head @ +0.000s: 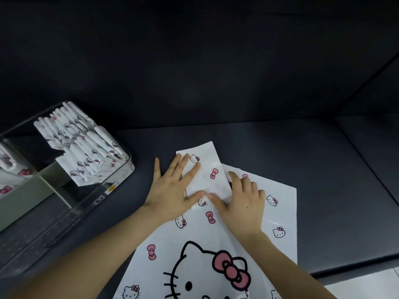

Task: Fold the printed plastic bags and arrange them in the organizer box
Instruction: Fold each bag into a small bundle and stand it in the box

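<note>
A folded white plastic bag [210, 169] printed with cat faces and pink bows lies on the dark table, on top of a larger flat bag [216, 251] with a big cat face. My left hand [172, 188] presses flat on the folded bag's left side, fingers spread and straight. My right hand [241, 201] rests on its right edge, thumb along the lower edge, fingers slightly bent over the fold. The clear organizer box [112, 186] stands at the left, with several folded bags [86, 145] standing in rows inside.
The dark table [302, 158] meets a dark back wall. A seam runs across the table at the right. A second compartment of the box at the far left holds more printed bags [13, 169]. A pale floor shows at the bottom right corner.
</note>
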### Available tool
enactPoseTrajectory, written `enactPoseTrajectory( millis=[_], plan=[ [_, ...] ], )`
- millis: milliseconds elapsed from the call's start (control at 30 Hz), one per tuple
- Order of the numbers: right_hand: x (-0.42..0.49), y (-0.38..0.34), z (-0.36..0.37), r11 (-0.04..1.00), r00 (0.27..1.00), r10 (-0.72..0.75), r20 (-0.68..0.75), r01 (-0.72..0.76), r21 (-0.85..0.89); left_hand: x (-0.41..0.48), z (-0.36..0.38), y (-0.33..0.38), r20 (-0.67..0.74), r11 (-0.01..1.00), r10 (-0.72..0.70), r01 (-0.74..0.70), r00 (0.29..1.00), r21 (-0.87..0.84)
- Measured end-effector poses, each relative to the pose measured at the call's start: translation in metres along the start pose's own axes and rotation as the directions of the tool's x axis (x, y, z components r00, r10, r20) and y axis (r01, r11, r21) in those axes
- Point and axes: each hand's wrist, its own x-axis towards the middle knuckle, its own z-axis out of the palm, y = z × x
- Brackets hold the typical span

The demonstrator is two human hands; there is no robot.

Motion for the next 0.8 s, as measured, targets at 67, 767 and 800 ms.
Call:
enactPoseTrajectory(
  millis=[67,767,800],
  plan=[
    [-0.002,0.014,0.000,0.999,0.999,0.034,-0.028,-0.034,-0.024,0.000,0.000,0.000,-0.003,1.000,-0.004,0.004,1.000,0.010],
    [0.034,0.042,-0.004,0.729,0.749,-0.662,-0.035,0.654,0.200,-0.020,-0.008,-0.016,-0.291,0.906,0.310,-0.374,0.905,-0.200],
    [0.035,0.042,-0.004,0.737,0.762,-0.647,-0.019,0.631,0.243,-0.020,-0.005,-0.018,-0.250,0.912,0.302,-0.355,0.920,-0.204]
  ],
)
